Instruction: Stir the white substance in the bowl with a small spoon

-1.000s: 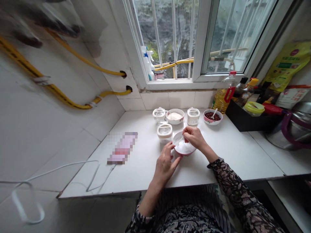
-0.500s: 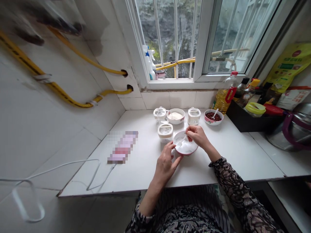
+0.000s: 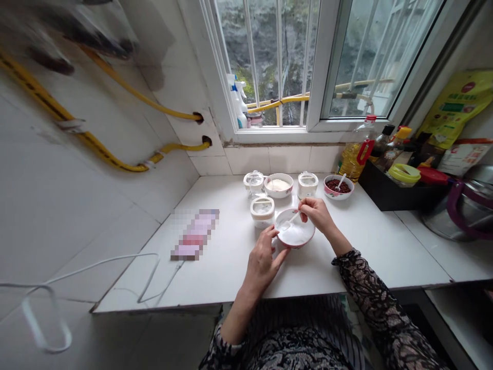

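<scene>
A white bowl with a pink rim (image 3: 296,237) stands on the white counter and holds white contents. My left hand (image 3: 265,257) grips its left side, fingers at the rim and thumb low on the near side. Over the bowl's far right edge, my right hand (image 3: 314,215) pinches the handle of a white spoon (image 3: 291,220), whose tip is inside the bowl at the left. Just beyond my left hand is a lidded clear jar (image 3: 262,211). Behind stand a second jar (image 3: 254,183), a bowl of white grains or powder (image 3: 279,186) and a third jar (image 3: 307,185).
A bowl of dark red beans (image 3: 339,187) with a spoon stands at the back right, beside an oil bottle (image 3: 353,154) and a black box (image 3: 389,190) of bottles. A metal pot (image 3: 450,221) is far right. Left lies a blurred pink object (image 3: 195,234) with a white cable.
My right hand has shifted slightly right with the spoon, and the spoon lies at a different slant in the bowl. My left hand keeps its place on the bowl.
</scene>
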The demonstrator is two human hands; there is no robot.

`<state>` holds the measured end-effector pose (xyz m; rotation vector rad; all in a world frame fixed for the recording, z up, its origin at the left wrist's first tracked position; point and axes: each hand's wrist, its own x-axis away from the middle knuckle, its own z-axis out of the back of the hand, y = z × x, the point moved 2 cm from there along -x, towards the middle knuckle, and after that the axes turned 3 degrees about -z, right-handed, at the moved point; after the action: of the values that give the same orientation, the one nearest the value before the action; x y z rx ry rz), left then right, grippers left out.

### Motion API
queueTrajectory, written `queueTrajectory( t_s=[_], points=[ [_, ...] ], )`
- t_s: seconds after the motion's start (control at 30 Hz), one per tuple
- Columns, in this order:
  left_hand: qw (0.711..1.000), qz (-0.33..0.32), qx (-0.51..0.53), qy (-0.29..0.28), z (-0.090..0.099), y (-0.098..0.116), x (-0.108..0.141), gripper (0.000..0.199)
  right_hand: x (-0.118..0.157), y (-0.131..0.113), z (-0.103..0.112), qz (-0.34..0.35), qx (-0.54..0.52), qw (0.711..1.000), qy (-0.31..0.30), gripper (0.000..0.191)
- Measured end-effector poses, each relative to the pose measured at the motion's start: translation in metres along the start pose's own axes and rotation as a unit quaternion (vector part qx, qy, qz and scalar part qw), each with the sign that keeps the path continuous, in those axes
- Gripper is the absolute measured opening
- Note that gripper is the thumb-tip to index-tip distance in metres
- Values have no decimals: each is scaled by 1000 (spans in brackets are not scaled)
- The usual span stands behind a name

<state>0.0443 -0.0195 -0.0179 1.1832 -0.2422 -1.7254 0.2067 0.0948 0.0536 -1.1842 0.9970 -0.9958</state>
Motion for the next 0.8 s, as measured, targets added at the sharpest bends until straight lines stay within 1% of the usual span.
queueTrajectory(
  t_s=[0.13,0.23,0.33,0.43,0.5,0.53,0.6,0.67,0.7,0.73,0.8],
  points=[
    [1000,-5,-2,4,0,1,0,39,-1,0,1,-4,-12,1000,10,8],
    [1000,-9,-6,6,0,1,0,39,-3,0,1,-6,-41,999,26,7],
    [1000,-10,-13,8,-1,1,0,39,-3,-1,-5,13,-65,997,31,9],
    [1000,-11,-14,10,-1,0,0,40,-1,-2,-16,82,-31,995,42,10],
    [1000,-13,-12,10,-2,0,0,42,2,-3,-25,156,49,985,50,9],
    [1000,-14,-12,10,-2,0,0,42,4,-3,-30,203,106,972,49,7],
    [1000,-15,-13,11,-2,0,1,42,8,-5,-37,301,212,929,35,11],
    [1000,-16,-14,13,-1,0,0,42,11,-6,-40,371,272,888,24,16],
    [1000,-17,-13,12,-1,0,0,42,12,-7,-39,386,279,879,28,17],
    [1000,-18,-12,12,-1,0,0,42,13,-9,-36,386,276,879,41,17],
    [1000,-18,-10,10,-1,0,0,43,13,-12,-27,352,252,898,79,13]
  ],
)
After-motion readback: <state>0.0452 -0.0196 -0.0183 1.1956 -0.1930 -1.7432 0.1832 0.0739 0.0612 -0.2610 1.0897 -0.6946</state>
